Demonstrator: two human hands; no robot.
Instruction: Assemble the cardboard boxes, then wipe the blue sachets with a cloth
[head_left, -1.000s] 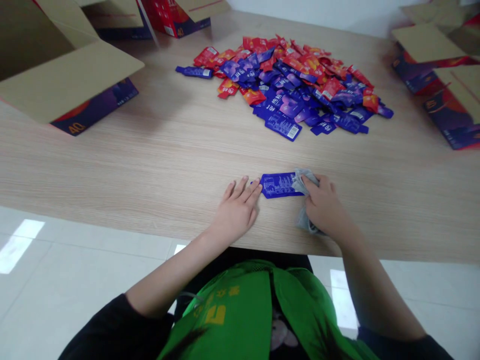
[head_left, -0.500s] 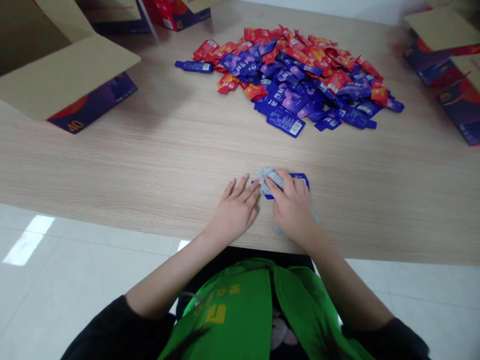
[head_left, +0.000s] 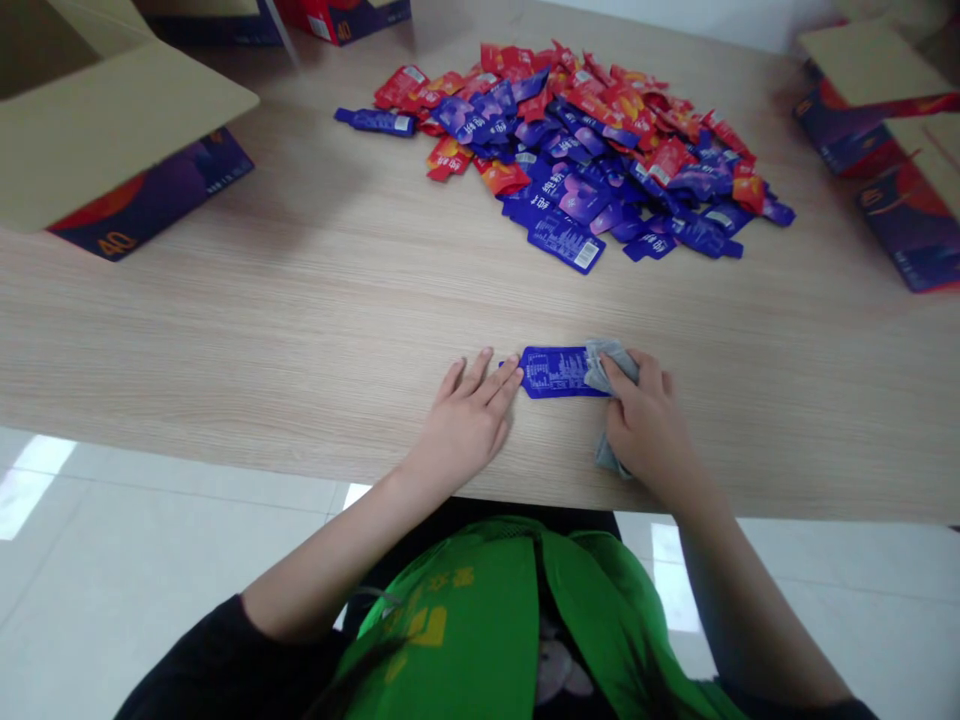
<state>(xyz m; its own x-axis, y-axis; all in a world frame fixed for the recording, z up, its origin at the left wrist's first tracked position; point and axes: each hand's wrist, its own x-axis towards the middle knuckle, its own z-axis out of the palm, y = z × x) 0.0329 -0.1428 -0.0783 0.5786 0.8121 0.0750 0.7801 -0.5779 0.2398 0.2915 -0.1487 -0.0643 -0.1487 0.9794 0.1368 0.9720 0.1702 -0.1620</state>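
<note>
A blue pouch [head_left: 556, 372] with small white print lies flat on the table near its front edge, its narrow end pointing left. My left hand [head_left: 474, 408] rests on the table with fingers spread, the fingertips pressing on that narrow end. In my right hand [head_left: 651, 415] is a bunched grey cloth [head_left: 613, 368], which covers the pouch's right end. Part of the cloth hangs below the hand onto the table.
Farther back on the table [head_left: 300, 300] sits a heap of red and blue pouches [head_left: 585, 190]. An open carton [head_left: 150, 200] stands at the left, with another carton [head_left: 341, 20] behind. More open cartons [head_left: 907, 225] are at the right edge.
My right hand has slid the cloth rightward along the pouch, uncovering its printed middle. My left hand has stayed on the narrow end. The view has shifted slightly.
</note>
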